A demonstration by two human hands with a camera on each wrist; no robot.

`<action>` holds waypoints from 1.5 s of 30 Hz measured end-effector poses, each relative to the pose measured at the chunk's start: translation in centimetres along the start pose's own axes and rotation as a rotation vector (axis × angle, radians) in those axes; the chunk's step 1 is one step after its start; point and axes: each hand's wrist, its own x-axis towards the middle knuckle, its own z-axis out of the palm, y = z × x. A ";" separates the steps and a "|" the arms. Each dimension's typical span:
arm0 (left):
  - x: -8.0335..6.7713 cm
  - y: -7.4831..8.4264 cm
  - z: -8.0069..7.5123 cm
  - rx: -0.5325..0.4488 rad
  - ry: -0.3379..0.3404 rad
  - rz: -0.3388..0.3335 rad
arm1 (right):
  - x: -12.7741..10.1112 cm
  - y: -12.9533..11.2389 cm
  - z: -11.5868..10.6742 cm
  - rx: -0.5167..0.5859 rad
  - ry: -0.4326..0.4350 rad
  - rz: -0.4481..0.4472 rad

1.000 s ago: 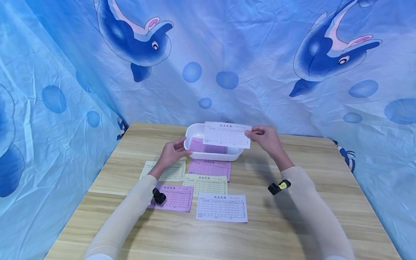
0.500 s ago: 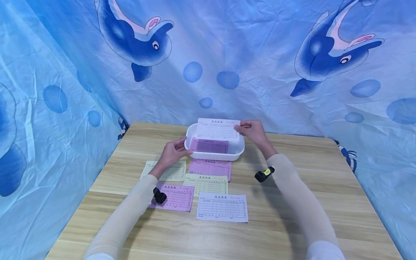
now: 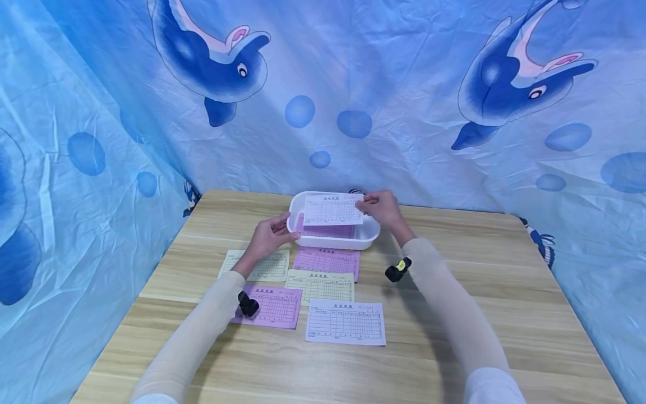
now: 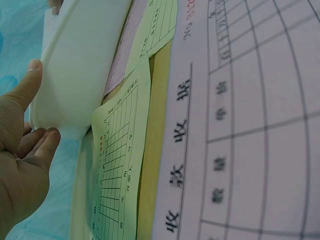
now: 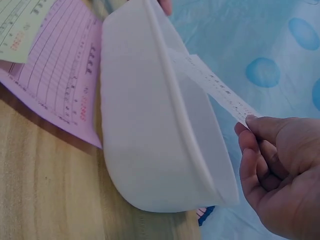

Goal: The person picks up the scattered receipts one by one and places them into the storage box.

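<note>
My right hand pinches the right edge of a white receipt slip between thumb and fingers. The slip hangs tilted over a white plastic tub, and in the right wrist view its far end dips behind the tub's near rim. Inside the tub lies a purple receipt slip, partly covered by the white one. At the tub's left end, my left hand holds the rim, thumb on the near side and fingers curled at the end wall.
In front of the tub lie a purple slip, two pale green slips, another purple slip and a white slip, some overlapping. The wooden table ends at a blue dolphin-print curtain.
My right hand has moved left with the white slip, rising and then lowering it over the tub. The left hand stays at the tub's left end.
</note>
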 end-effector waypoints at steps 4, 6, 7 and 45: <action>-0.1 0.1 0.1 -0.001 0.000 -0.001 | 0.2 0.3 0.4 -0.053 -0.016 -0.014; -0.2 0.2 0.1 -0.006 -0.002 -0.001 | 0.2 0.3 0.6 -0.064 -0.028 -0.017; -0.2 0.2 0.1 -0.009 -0.003 -0.001 | 0.3 0.3 0.8 -0.062 -0.034 -0.019; 0.1 0.1 0.1 -0.002 0.005 0.025 | -2.6 -1.7 -2.2 0.012 -0.034 -0.220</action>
